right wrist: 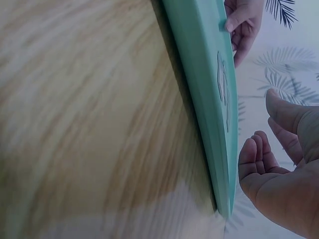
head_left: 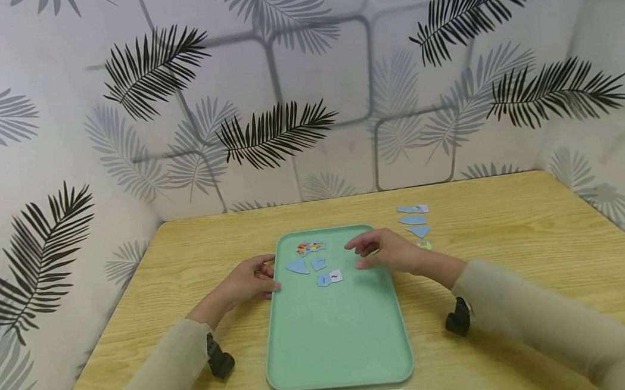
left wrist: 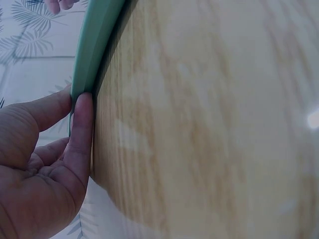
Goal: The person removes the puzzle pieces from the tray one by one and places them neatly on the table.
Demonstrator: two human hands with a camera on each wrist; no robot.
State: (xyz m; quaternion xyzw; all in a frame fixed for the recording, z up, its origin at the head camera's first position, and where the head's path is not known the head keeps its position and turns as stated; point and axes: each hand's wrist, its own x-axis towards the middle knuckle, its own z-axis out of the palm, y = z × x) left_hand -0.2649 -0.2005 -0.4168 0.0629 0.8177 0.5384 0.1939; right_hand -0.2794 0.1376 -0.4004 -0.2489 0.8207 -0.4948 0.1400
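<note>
A light green tray [head_left: 337, 336] lies on the wooden table with several flat cut-out puzzle pieces near its far end. My left hand [head_left: 251, 282] holds the tray's left rim, its thumb at the upper edge and fingers along the outer side. Over the tray's far right part hovers my right hand [head_left: 383, 251], fingers loosely bent and nothing in them. Left of it lie a multicoloured piece [head_left: 310, 248], a pointed light blue piece [head_left: 298, 267] and a small blue piece [head_left: 318, 264]. Nearer me, a blue-and-white piece [head_left: 330, 277] looks like two parts side by side.
Beyond the right hand, more pieces lie in a column on the table [head_left: 508, 225]: a long blue one [head_left: 412, 209], two pointed blue ones [head_left: 413, 220] and a yellowish one [head_left: 425, 245] partly behind the arm. A leaf-patterned wall [head_left: 338, 175] borders the table's far edge.
</note>
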